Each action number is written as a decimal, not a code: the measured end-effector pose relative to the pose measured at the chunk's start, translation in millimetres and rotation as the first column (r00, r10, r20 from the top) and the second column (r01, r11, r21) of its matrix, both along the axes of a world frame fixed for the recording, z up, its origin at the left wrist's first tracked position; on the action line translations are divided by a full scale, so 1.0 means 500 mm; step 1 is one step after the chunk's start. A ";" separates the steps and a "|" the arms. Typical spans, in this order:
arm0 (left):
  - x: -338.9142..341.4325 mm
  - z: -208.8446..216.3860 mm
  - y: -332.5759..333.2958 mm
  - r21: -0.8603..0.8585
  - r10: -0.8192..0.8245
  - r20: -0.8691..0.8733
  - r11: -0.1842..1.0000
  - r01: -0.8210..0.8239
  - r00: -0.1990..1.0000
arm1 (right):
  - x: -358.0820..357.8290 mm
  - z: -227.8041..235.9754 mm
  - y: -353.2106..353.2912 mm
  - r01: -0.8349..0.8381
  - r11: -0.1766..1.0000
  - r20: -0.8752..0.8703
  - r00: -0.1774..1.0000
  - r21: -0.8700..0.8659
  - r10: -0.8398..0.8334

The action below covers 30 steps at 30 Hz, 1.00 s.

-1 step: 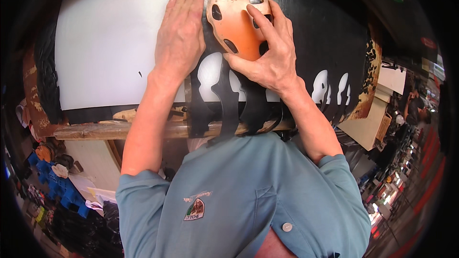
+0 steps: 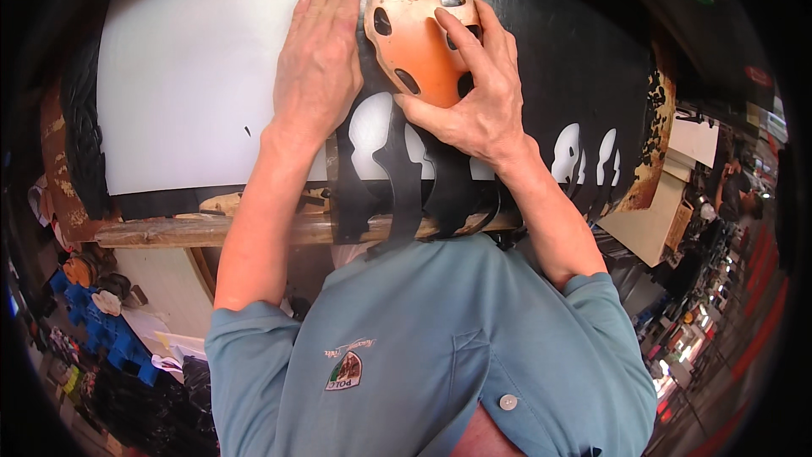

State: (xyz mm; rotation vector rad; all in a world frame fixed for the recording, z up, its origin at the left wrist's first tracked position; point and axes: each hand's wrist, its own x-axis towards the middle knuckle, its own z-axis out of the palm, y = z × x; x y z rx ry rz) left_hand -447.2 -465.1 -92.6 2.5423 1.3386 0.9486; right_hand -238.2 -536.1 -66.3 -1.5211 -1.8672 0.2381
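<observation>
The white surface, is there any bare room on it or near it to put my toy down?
Yes: the widest bare patch is the white surface left of the left hand, apart from a small dark mark. Another is the black sheet right of the right hand, above the small cut-outs. Between the hands it's crowded: the orange template is there.

The head view looks steeply down past the person's shirt — a wide fisheye, close above, facing the table beyond — with the left hand and right hand near, above centre, and its margins curving into black.
</observation>
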 end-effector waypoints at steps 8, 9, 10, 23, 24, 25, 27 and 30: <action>-0.016 0.014 -0.004 -0.090 0.023 0.151 0.996 -0.009 0.988 | 0.094 0.039 -0.015 -0.134 0.973 -0.187 0.977 -0.186 0.099; -0.022 0.026 -0.020 -0.159 0.049 0.228 0.987 -0.012 0.972 | 0.114 0.049 -0.036 -0.084 0.975 -0.123 0.991 -0.208 0.059; -0.025 0.039 -0.041 -0.226 0.077 0.301 0.974 -0.007 0.950 | 0.131 0.054 -0.061 -0.044 0.977 -0.132 0.991 -0.207 0.017; 0.016 -0.010 -0.380 0.100 -0.064 0.248 0.994 0.041 0.967 | 0.111 0.011 -0.140 0.015 0.988 -0.264 0.964 0.153 0.026; 0.010 -0.022 -0.374 0.090 -0.041 0.246 0.996 0.019 0.968 | 0.116 0.029 -0.142 -0.001 0.996 -0.365 0.930 0.091 0.035; -0.001 -0.027 -0.371 0.098 -0.043 0.245 0.995 0.019 0.969 | 0.126 0.052 -0.147 0.101 0.986 -0.429 0.902 0.131 -0.036; -0.013 -0.030 -0.371 0.084 -0.016 0.269 0.996 -0.007 0.963 | 0.176 0.105 -0.164 0.266 0.913 -0.552 0.832 0.308 -0.056; -0.016 -0.029 -0.370 0.144 -0.017 0.298 0.989 -0.028 0.955 | 0.283 0.179 -0.166 0.447 0.769 -0.520 0.836 0.458 -0.176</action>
